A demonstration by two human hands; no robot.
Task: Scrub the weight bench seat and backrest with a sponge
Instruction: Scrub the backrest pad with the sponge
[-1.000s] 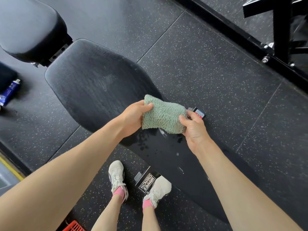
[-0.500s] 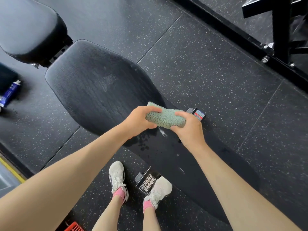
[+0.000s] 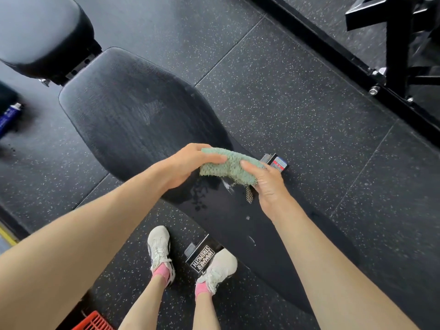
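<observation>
A green textured sponge (image 3: 228,166) is held above the black weight bench backrest (image 3: 138,115). My left hand (image 3: 188,164) grips its left end with the thumb on top. My right hand (image 3: 267,184) grips its right end, and a mesh scrap hangs below the fingers. The sponge is squeezed and bent between both hands. Water drops lie on the dark pad (image 3: 214,206) under the sponge. The padded seat (image 3: 40,32) stands at the upper left, joined to the backrest by a metal bracket.
A blue bottle (image 3: 10,115) lies on the speckled rubber floor at the left. A black steel rack frame (image 3: 381,67) runs across the upper right. A red basket corner (image 3: 92,322) shows at the bottom. My feet in white shoes (image 3: 159,248) stand by the bench base.
The sponge went from upright and spread to squeezed flat, then twisted between both hands. More wet drops show on the pad beneath it.
</observation>
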